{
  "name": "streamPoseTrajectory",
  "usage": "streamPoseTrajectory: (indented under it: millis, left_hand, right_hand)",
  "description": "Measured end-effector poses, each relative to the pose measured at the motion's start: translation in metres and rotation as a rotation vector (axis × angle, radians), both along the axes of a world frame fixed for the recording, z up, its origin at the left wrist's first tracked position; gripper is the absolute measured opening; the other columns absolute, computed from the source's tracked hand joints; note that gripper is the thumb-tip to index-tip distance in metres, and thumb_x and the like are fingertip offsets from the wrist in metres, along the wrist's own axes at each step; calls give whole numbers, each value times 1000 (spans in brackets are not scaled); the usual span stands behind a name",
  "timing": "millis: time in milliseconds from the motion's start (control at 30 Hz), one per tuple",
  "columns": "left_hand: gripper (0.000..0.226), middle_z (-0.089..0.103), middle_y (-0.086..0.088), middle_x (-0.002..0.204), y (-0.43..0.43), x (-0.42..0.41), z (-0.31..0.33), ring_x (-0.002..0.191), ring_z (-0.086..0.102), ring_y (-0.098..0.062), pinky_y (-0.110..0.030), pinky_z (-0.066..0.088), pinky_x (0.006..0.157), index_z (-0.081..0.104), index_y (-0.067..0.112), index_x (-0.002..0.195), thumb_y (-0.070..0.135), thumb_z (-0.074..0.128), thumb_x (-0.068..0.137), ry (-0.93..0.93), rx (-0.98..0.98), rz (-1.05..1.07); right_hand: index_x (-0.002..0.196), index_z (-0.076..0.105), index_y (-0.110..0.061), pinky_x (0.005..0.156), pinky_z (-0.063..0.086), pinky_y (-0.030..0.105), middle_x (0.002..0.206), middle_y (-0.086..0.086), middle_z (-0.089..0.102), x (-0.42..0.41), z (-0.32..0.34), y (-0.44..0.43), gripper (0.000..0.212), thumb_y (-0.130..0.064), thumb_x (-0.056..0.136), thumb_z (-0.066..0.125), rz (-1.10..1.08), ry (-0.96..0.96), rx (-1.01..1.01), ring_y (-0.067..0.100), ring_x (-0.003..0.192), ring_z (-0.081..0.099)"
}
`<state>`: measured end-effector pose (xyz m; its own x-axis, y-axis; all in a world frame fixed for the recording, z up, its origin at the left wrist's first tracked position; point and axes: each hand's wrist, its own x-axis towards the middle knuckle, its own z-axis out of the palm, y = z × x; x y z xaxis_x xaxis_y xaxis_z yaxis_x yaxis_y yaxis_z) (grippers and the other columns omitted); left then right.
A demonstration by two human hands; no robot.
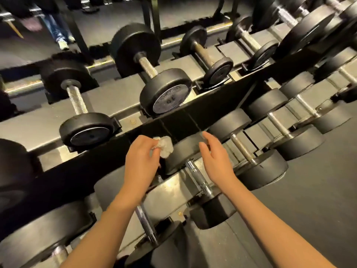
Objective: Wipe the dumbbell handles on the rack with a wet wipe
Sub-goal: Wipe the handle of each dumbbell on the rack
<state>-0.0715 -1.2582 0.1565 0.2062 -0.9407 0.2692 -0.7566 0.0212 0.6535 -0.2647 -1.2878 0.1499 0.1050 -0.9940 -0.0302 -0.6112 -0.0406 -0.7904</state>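
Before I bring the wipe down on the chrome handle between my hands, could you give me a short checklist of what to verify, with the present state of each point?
1. Wipe held: ok. The left hand pinches the crumpled wipe.
2. Handle free: ok. The chrome handle lies bare between both hands.
3. Other hand free: ok. The right hand is open and holds nothing.
4. Wipe on the handle: not ok. It is over the dumbbell's black head, apart from the handle.
5. Dumbbell seated: ok. It rests on the lower tier of the rack.
6. Wipe wet enough: cannot tell.
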Motion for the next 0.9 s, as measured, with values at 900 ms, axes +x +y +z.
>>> streamPoseTrajectory:
  millis: [900]
  left_hand:
    - [13, 54, -5, 87, -196, 46, 84, 85, 48, -13, -15, 25, 69, 64, 11, 79, 9, 57, 90, -164, -38, 243]
  right_hand:
    - [151, 1, -3, 120, 8, 41, 157, 22, -3, 75, 94, -166, 84, -58, 96, 33, 441, 534, -127, 32, 146, -2]
